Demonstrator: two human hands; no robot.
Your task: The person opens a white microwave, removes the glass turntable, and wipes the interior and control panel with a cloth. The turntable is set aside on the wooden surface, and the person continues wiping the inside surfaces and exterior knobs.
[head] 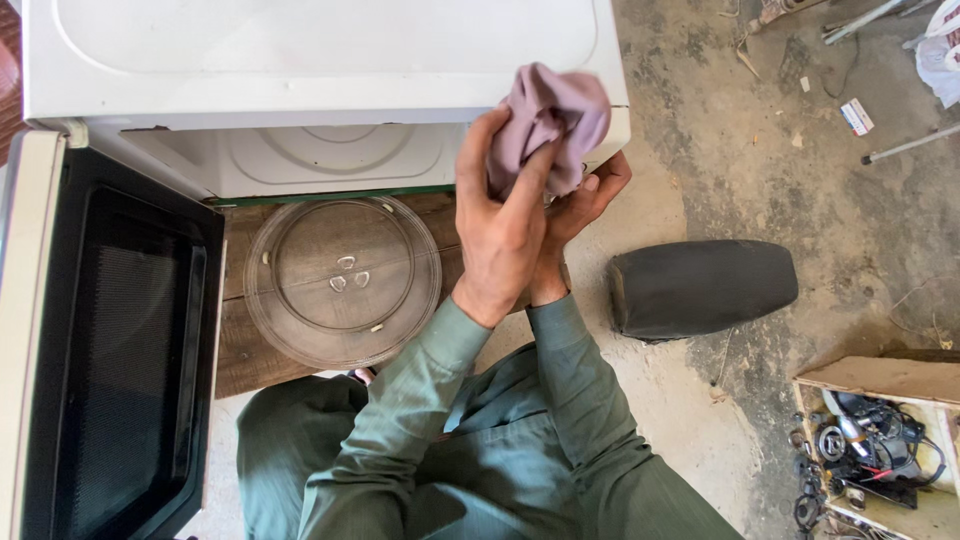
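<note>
Mauve cloth [556, 112] is bunched in left hand [505, 225] fingers, half hiding right hand [583, 205], its grip unclear.

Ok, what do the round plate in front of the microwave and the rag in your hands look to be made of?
The round plate looks like clear glass: the wooden board shows through it, and it has moulded rings and hub lugs. The rag looks like soft, matte mauve woven cloth: it bunches and folds between the left hand and right hand. Exact fibre cannot be told.
</note>
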